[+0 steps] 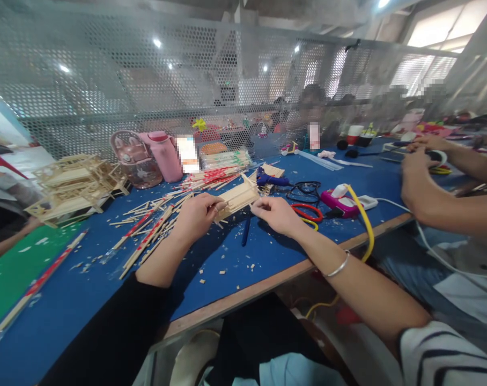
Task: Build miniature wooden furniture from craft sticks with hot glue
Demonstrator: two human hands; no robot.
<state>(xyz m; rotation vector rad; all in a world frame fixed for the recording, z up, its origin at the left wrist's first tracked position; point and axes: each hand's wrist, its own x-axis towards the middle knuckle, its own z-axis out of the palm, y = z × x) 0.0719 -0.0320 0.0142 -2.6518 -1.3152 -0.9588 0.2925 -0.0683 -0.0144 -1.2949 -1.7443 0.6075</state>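
Note:
A small model of pale wooden sticks [238, 196] is held between my two hands above the blue table. My left hand [200, 214] pinches its left end, fingers closed. At its right end, my right hand [274, 213] has thumb and fingers pressed together against the wood. A blue glue gun [272, 178] lies just behind the model. Under the model, a dark blue pen-like stick [246, 230] rests on the table. Loose wooden sticks [159, 236] are scattered left of my left hand.
A stacked wooden model [76, 185] stands at the left, beside a pink bottle [167, 158]. Right of my hands are black cable [303, 190], a magenta power strip [340, 202] and a yellow cord [364, 225]. Another person's hands [420, 155] work at the far right.

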